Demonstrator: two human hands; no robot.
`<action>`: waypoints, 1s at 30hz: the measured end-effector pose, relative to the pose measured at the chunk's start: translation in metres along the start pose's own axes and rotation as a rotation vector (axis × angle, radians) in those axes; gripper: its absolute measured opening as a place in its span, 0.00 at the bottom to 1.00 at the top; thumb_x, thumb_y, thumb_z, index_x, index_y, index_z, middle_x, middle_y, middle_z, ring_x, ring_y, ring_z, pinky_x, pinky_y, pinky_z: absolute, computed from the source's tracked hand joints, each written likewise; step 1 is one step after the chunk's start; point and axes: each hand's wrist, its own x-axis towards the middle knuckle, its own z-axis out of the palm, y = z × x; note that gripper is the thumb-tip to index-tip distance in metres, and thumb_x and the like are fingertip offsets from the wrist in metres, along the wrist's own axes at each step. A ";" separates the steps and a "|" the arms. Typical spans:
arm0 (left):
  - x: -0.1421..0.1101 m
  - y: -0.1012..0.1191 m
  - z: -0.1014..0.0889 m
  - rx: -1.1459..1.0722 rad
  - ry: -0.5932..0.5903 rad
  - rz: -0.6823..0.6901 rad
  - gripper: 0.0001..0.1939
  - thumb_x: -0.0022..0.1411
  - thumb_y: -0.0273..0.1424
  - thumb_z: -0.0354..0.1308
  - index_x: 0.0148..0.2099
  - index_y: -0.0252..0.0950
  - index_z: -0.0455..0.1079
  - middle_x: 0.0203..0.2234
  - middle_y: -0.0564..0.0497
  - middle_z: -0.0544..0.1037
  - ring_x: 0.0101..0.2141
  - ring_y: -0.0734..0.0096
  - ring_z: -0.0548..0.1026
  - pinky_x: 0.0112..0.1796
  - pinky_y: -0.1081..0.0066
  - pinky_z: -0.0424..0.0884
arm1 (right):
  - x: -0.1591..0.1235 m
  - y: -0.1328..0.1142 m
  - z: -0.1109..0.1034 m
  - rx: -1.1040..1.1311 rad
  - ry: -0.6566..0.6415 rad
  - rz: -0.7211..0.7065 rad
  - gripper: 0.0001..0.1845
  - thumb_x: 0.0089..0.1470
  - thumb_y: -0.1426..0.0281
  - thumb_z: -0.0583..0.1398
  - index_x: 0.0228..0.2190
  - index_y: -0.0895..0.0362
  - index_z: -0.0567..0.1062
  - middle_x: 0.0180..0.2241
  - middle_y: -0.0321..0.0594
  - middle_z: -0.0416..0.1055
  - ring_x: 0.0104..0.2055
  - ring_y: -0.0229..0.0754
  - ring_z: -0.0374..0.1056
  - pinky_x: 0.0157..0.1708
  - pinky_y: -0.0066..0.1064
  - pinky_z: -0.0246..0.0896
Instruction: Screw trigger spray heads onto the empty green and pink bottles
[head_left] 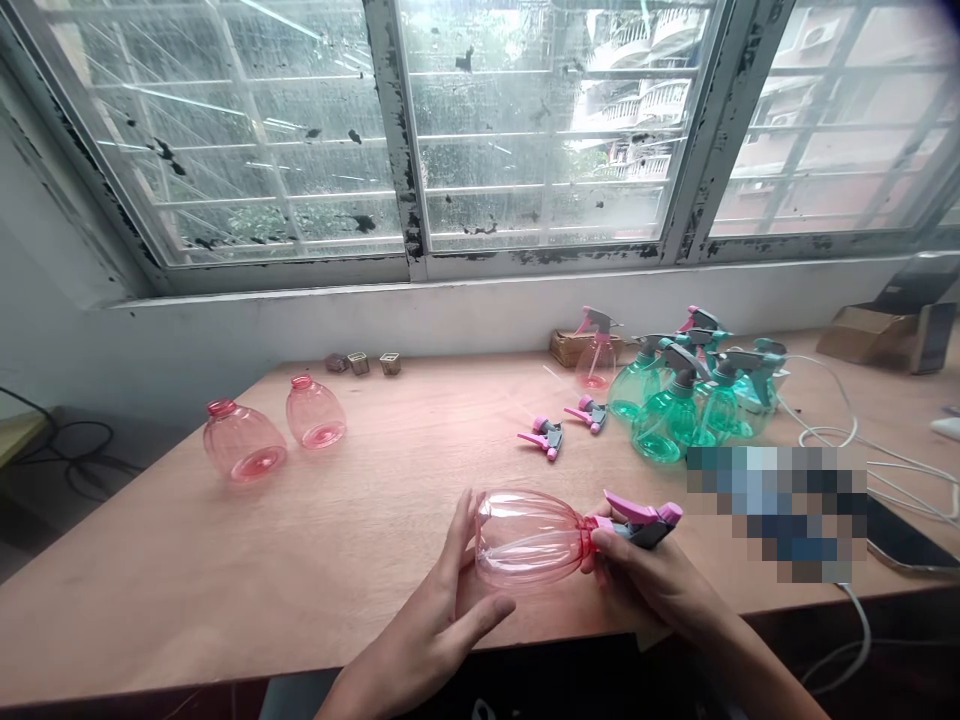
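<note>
The left hand (427, 625) cradles a clear pink plastic bottle (529, 538) with spread fingers. The right hand (649, 580) pinches its neck, seemingly fitted with a pink-and-grey trigger sprayer (643, 522), over a pale wooden desk (300, 560) below a grimy barred window (555, 130).

Indoor workroom: plywood bench (150, 600), paint-chipped window (547, 130)

The left hand (427, 625) and right hand (645, 575) share one pink spray bottle (525, 537) fitted with a trigger head. A second such bottle (596, 362) stands farther back. Two headless pink bottles (244, 440) and two loose pink trigger heads (546, 438) lie on the counter (225, 560), with three small square containers (358, 363). At least four teal spray bottles (667, 425) overlap, too tightly to count exactly.
</note>
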 end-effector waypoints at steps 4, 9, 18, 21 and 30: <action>0.001 0.004 -0.002 -0.087 0.052 -0.054 0.42 0.72 0.48 0.51 0.75 0.45 0.30 0.74 0.54 0.37 0.72 0.54 0.34 0.70 0.54 0.39 | -0.001 -0.002 -0.001 -0.075 -0.028 0.038 0.20 0.59 0.55 0.65 0.27 0.59 0.80 0.23 0.38 0.73 0.28 0.42 0.66 0.33 0.33 0.57; 0.003 0.005 -0.003 0.053 0.040 0.010 0.39 0.72 0.46 0.53 0.75 0.47 0.37 0.74 0.57 0.37 0.72 0.58 0.33 0.70 0.56 0.32 | 0.001 0.003 -0.002 -0.060 0.005 0.017 0.20 0.60 0.55 0.64 0.27 0.58 0.80 0.22 0.38 0.73 0.28 0.42 0.66 0.32 0.33 0.57; 0.002 0.004 0.001 -0.004 0.049 0.088 0.34 0.74 0.41 0.51 0.74 0.56 0.37 0.74 0.60 0.38 0.72 0.58 0.37 0.70 0.56 0.37 | 0.002 0.008 -0.002 0.034 0.074 0.006 0.17 0.59 0.55 0.66 0.30 0.57 0.78 0.23 0.38 0.76 0.27 0.40 0.65 0.30 0.31 0.58; 0.002 0.000 -0.001 -0.017 0.021 0.076 0.36 0.74 0.41 0.51 0.74 0.57 0.35 0.74 0.60 0.38 0.72 0.57 0.38 0.70 0.55 0.40 | 0.001 0.006 -0.001 0.083 0.071 0.016 0.16 0.58 0.56 0.67 0.32 0.56 0.77 0.25 0.38 0.78 0.25 0.39 0.66 0.30 0.31 0.58; 0.007 -0.003 -0.001 0.100 0.074 0.128 0.35 0.74 0.39 0.53 0.74 0.56 0.39 0.74 0.58 0.41 0.72 0.58 0.40 0.70 0.56 0.35 | -0.001 0.004 0.000 0.084 0.028 0.023 0.16 0.61 0.57 0.64 0.30 0.57 0.76 0.23 0.37 0.77 0.22 0.37 0.67 0.25 0.27 0.57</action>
